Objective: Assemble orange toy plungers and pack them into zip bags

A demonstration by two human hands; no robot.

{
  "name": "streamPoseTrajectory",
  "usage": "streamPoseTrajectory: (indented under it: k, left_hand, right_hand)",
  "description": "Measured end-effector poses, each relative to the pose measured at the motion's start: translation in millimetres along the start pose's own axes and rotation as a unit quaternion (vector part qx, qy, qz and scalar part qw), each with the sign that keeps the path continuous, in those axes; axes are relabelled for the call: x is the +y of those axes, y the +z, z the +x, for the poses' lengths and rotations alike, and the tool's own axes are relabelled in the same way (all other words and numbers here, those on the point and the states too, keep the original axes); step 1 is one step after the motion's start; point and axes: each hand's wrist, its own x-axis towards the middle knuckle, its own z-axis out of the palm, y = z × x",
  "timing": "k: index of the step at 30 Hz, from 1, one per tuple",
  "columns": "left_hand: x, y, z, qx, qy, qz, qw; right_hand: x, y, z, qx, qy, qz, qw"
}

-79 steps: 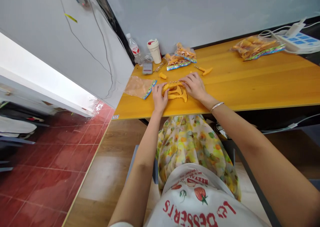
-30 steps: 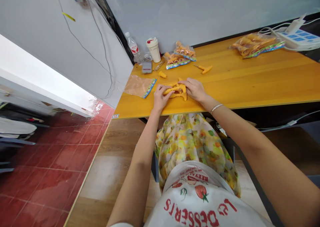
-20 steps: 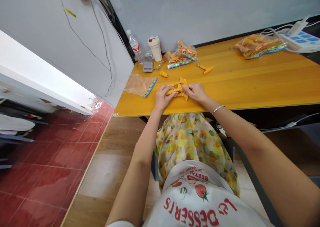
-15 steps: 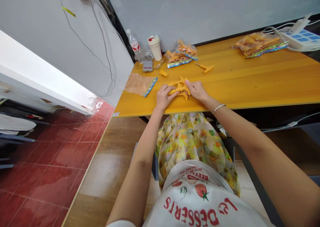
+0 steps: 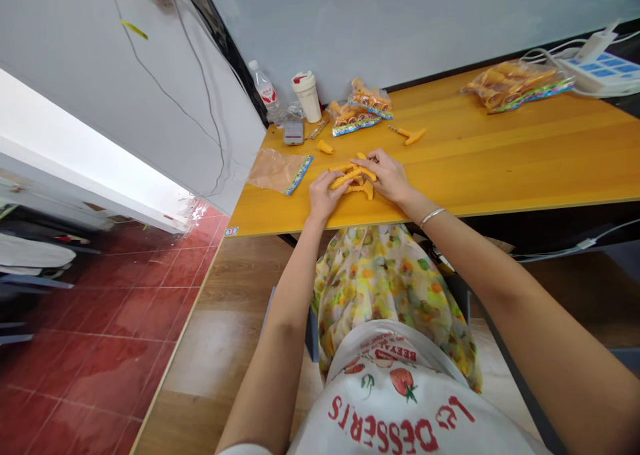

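Between my hands, near the table's front edge, is a yellow T-handled corkscrew [image 5: 353, 174]. My left hand [image 5: 323, 193] pinches its sleeve end with thumb and fingers. At the handle end, my right hand [image 5: 389, 175] has its fingers closed on the crossbar. Another yellow T-handled piece [image 5: 368, 189] lies just under them, partly hidden by the hands. Beyond the hands, a loose corkscrew [image 5: 413, 136] with a bare spiral lies on the table, and a small yellow sleeve [image 5: 325, 147] rests to the left of it.
An opened clear bag [image 5: 277, 169] lies left of my hands. Filled bags of yellow parts [image 5: 354, 117] sit at the back, with another bag [image 5: 515, 88] far right beside a power strip [image 5: 603, 73]. A white cup [image 5: 307, 97], bottle [image 5: 265, 88] and grey box [image 5: 293, 133] stand back left.
My right hand has shifted its grip, its fingers now reaching over the top of the corkscrew's handle. The held corkscrew has turned, its handle now slanting. My left hand stays in about the same place.
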Motion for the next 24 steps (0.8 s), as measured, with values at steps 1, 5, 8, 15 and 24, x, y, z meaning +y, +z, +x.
streamPoseTrajectory:
  k: [1,5,8,15,24]
  left_hand:
    - [0.7,-0.6,0.4,0.003,0.003,-0.003,1.0]
    - [4.1,-2.7,0.5,0.011,0.011,-0.013,1.0]
    - [4.8,-1.9,-0.4,0.008,0.016,-0.011,1.0]
    - [3.8,1.7,-0.7,-0.017,0.017,-0.025,0.999]
    - [3.0,-1.6,-0.7,-0.008,-0.009,-0.015,1.0]
  right_hand:
    - [-0.5,-0.8,0.4,-0.007,-0.007,-0.003,1.0]
    - [-0.8,-3.0,2.1,-0.019,-0.021,-0.008,1.0]
    - [0.1,-1.4,2.3,-0.026,0.003,-0.001,1.0]
    - [-3.8,1.5,0.4,0.014,0.099,0.066,0.993]
    - [0.6,-3.0,1.3,0.04,0.035,-0.005,0.999]
